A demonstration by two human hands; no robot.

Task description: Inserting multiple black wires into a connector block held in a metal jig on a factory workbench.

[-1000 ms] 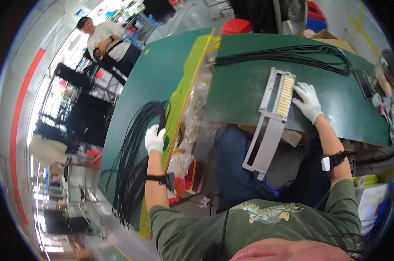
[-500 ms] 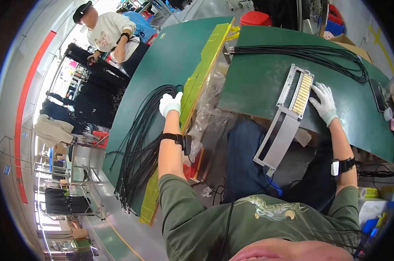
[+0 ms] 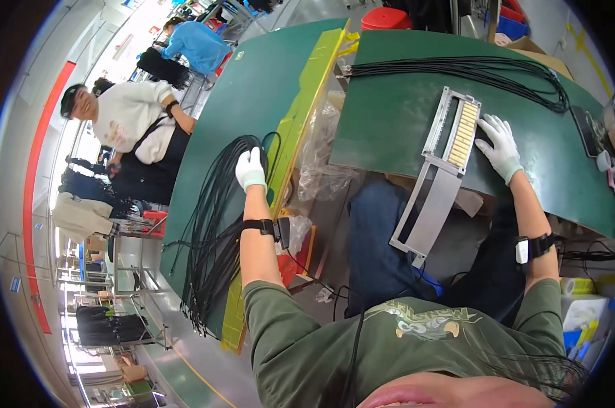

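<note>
Our left hand [image 3: 250, 170] rests curled on the black cable bundle [image 3: 216, 224] draping off the left worktop [image 3: 253, 88]; right hand [image 3: 501, 146] lies spread beside the metal fixture [image 3: 443, 170]. A careless tug could tangle the cables or drag them off the edge.

Both hands wear white gloves: the left hand [image 3: 250, 169] rests on a bundle of black cables [image 3: 216, 224], the right hand [image 3: 501, 145] lies beside a grey metal frame [image 3: 438, 177] with a pale yellow, ribbed block at its 1 o'clock end. Both tables [image 3: 396, 115] are dark green; the left one has a yellow-green edge strip [image 3: 301, 129]. More black cables [image 3: 470, 71] lie at 12 o'clock. The sleeves are olive green, the wrist straps black. A red stool [image 3: 386, 18] stands at 12 o'clock.
</note>
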